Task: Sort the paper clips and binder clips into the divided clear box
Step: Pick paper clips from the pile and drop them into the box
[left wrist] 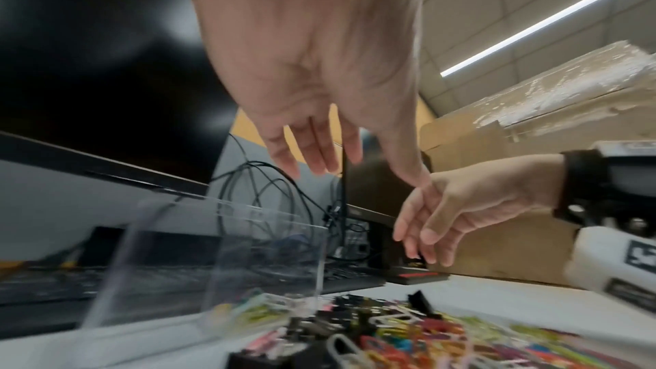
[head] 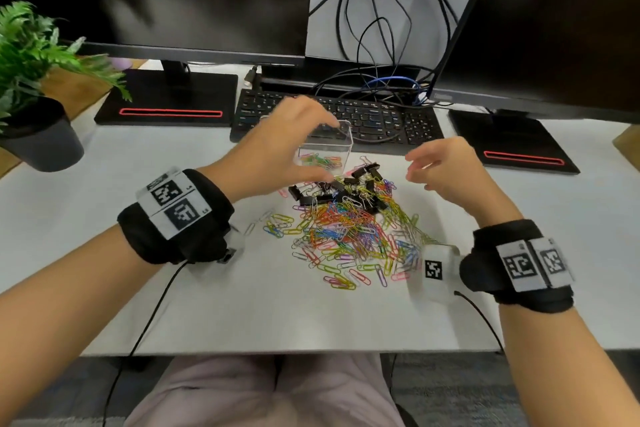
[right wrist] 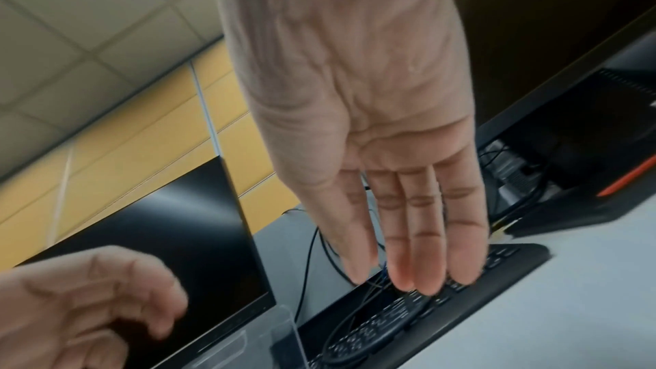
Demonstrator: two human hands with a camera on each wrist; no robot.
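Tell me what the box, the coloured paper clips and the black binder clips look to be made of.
Clear box: likely hard acrylic or similar plastic, glossy; the keyboard shows through its walls. Paper clips: thin bent wire, apparently colour-coated, a few bare silver. Binder clips: seemingly black-painted sheet metal with silvery wire handles.

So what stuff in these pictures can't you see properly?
- Clear box: in the head view the left hand covers its left part, so any divider is hidden.
- The clear box in the left wrist view: motion blur smears its walls and contents.
- Binder clips: too tangled with the paper clips to count, head view.
- Right hand: right wrist view is blurred; it appears to hold nothing.
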